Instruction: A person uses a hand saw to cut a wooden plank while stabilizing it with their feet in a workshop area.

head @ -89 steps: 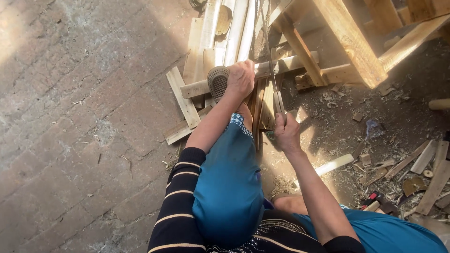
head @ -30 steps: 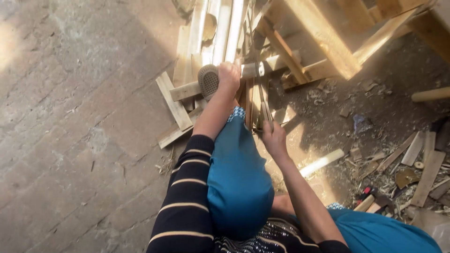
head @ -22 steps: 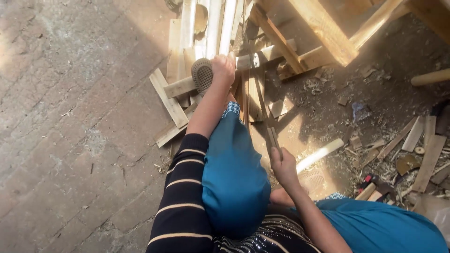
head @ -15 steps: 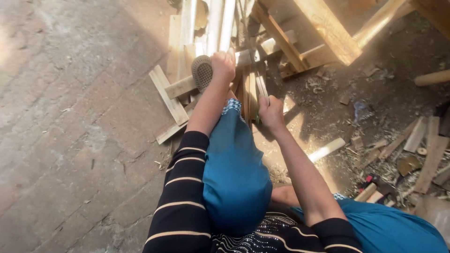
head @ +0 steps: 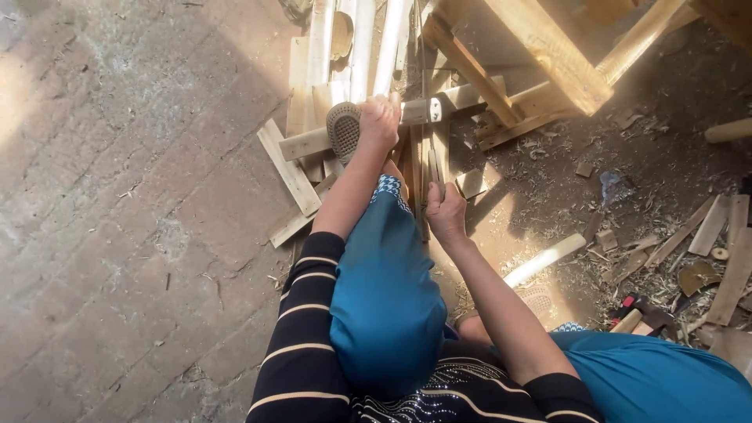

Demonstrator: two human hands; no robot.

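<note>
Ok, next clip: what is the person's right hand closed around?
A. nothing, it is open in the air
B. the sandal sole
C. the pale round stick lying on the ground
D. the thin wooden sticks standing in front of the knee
D: the right hand is wrapped around the thin wooden sticks standing by the knee, while the left hand grips the crosswise wooden bar above.

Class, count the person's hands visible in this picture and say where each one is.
2. The left hand grips the horizontal wooden piece beside the sandal. The right hand grips the upright sticks lower down. None seems hidden.
</note>
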